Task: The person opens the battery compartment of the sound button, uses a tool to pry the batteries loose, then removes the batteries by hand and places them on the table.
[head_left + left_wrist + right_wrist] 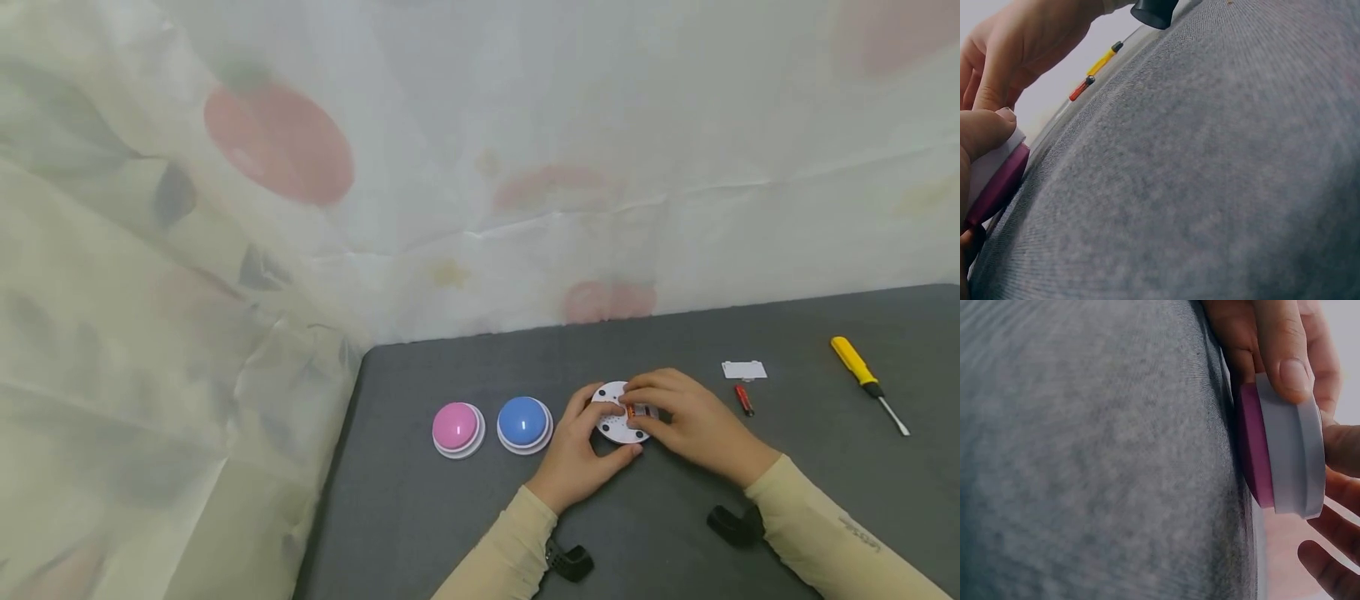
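On the surface (pixel 660 533), a pink button (pixel 455 426), then a blue button (pixel 522 421); the left hand (pixel 576 457) grips an upturned button (pixel 611 430) by its rim – the right hand (pixel 692 419), fingers loosely bent, touches its underside around a battery (pixel 640 411). Farther right: white cover (pixel 744 370), red tool (pixel 742 398), yellow screwdriver (pixel 855 362).

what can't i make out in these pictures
Head view: the orange battery-like item in the upturned round white plastic button is partly covered by the right hand.
Head view: the button's magenta dome is hidden underneath.
Head view: dark lettering on the right cream fabric sleeve is too small to read.
Left wrist view: edge cuts off left hand.
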Motion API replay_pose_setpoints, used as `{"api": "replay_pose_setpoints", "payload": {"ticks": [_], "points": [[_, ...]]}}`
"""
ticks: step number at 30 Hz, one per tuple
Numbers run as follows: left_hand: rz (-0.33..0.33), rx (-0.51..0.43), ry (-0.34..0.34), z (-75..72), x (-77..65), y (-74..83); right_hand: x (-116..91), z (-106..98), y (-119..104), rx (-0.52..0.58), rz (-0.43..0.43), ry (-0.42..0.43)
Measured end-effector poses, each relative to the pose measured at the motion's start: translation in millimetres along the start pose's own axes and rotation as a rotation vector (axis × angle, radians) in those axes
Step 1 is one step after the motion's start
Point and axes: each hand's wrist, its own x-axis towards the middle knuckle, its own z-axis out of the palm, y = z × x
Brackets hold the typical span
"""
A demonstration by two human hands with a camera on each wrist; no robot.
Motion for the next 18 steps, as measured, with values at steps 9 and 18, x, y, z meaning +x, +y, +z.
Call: {"api": "replay_pose_setpoints", "payload": {"ticks": [9,18], "points": [[0.011,0.000,0.006,0.0,0.6,1.5,-3.0,0.9,0.5,-0.072,-0.016,0.019],[0.021,0.024,0.022,-0.4,0.0,0.9,-4.9,1.6,-0.6,-0.118,0.027,0.020]]}}
